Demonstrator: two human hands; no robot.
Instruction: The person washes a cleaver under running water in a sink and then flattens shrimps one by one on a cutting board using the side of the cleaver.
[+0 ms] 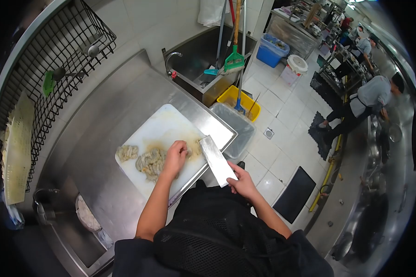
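A white cutting board (164,121) lies on the steel counter in front of me. A pile of raw, peeled shrimp (151,162) sits on it, with a smaller heap (127,153) at the board's left corner. My left hand (174,158) is over the board just right of the big pile, fingers curled together; whatever they hold is hidden. In my right hand (243,184) is a cleaver (216,160), its broad blade reaching over the board's right edge. Small pale scraps (195,147) lie near the blade's tip.
Behind the counter stand a steel sink (189,69) with brooms, a yellow bucket (226,96) and a clear plastic bin (238,131). A wire rack (64,60) hangs at left above another sink (69,244). Co-workers (372,99) stand along the right-hand line.
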